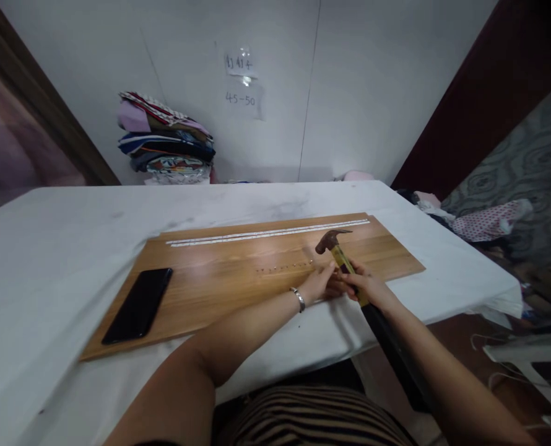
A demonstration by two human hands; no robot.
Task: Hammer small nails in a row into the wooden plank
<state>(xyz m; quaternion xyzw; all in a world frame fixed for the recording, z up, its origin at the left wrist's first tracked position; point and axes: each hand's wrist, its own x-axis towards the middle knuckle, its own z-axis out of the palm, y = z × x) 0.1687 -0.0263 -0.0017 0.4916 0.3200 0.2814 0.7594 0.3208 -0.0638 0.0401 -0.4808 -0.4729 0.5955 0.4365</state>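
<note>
A wooden board [220,291] lies on the white table [57,248]. My right hand [371,286] grips a claw hammer [335,243] by its yellow and black handle, the head raised just above the board. My left hand [319,282], with a silver bracelet at the wrist, rests on the board beside the hammer, fingers pinched together at the right end of a row of several small nails [285,268]. What the fingers pinch is too small to make out.
A black phone [138,305] lies on the board's left end. Two thin pale strips [266,233] run along the board's far edge. Folded fabrics [166,139] are stacked against the wall. Clothes and a white plastic chair [526,359] sit to the right.
</note>
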